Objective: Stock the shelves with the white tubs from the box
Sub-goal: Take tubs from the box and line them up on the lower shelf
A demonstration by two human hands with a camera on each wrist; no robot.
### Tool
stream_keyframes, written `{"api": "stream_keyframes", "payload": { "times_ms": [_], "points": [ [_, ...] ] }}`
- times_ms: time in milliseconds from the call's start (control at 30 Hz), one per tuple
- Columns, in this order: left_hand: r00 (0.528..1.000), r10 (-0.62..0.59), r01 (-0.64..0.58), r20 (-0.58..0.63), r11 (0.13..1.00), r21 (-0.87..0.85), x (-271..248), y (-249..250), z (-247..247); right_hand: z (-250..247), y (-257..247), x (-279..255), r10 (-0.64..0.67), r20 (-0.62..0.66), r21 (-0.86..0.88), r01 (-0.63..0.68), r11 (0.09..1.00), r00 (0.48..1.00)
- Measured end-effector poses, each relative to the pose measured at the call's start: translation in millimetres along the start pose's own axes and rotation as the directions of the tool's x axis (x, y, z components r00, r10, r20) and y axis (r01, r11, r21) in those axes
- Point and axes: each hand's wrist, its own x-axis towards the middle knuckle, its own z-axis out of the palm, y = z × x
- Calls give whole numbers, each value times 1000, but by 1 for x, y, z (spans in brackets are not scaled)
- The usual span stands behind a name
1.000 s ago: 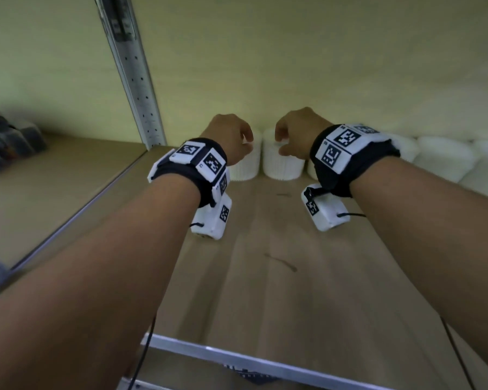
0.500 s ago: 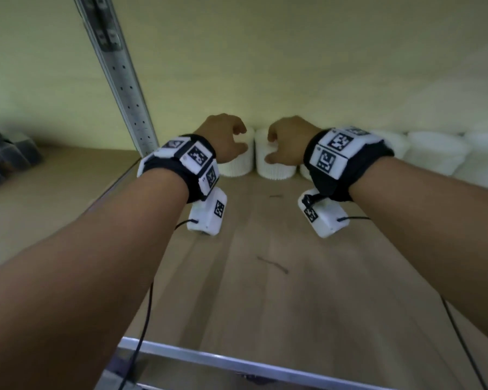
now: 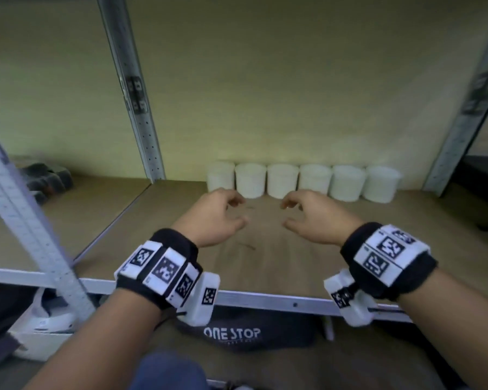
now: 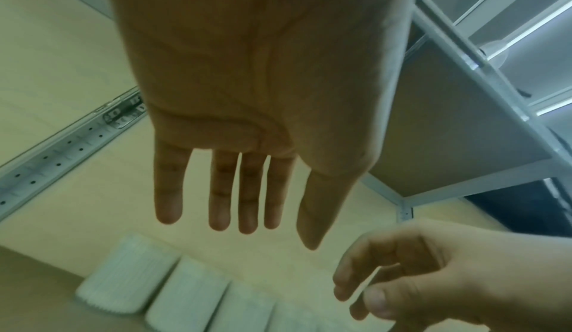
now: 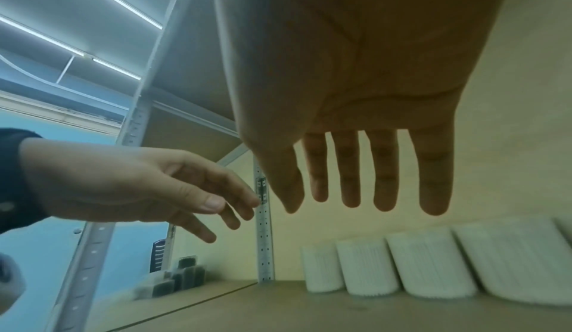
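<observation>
Several white ribbed tubs [image 3: 302, 181] stand in a row against the back wall of the wooden shelf [image 3: 265, 263]; the same tubs [image 4: 161, 290] show in the left wrist view, and those tubs [image 5: 430, 268] in the right wrist view too. My left hand [image 3: 223, 215] hovers over the shelf in front of the leftmost tubs, fingers relaxed and empty. My right hand [image 3: 307, 215] hovers beside it, also loose and empty. In the wrist views the left hand [image 4: 244, 190] and the right hand [image 5: 356, 178] hang with straight fingers, touching nothing. No box is in view.
Grey metal uprights [image 3: 135, 94] frame the shelf bay, with another upright [image 3: 462, 116] at the right. Dark items [image 3: 44, 177] lie on the neighbouring shelf at left. A dark bag printed "ONE STOP" [image 3: 237, 333] lies below the shelf's metal front rail [image 3: 265, 298].
Both hands have let go of the two leftmost tubs and drawn back toward the shelf's front edge. The view has pulled back, so the whole row of tubs shows.
</observation>
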Motion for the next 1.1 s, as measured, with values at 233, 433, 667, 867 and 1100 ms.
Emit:
{"api": "stream_keyframes", "payload": {
  "times_ms": [233, 433, 667, 867, 1100],
  "points": [
    [997, 15, -10, 74, 998, -65, -63, 44, 23, 19, -6, -89, 39, 24, 21, -40, 999, 999],
    [976, -20, 46, 215, 992, -118, -108, 46, 68, 49, -3, -139, 92, 129, 48, -99, 994, 987],
    [913, -91, 122, 399, 991, -54, -127, 22, 141, 116, 24, -157, 113, 268, 110, -147, 983, 957],
    [831, -195, 283, 520, 955, -94, -138, -8, 206, 193, 47, -162, 123, 390, 188, -209, 960, 913],
    [726, -328, 402, 605, 916, 14, -160, -52, 281, 280, 63, -184, 160, 589, 152, -304, 941, 792]
  ]
}}
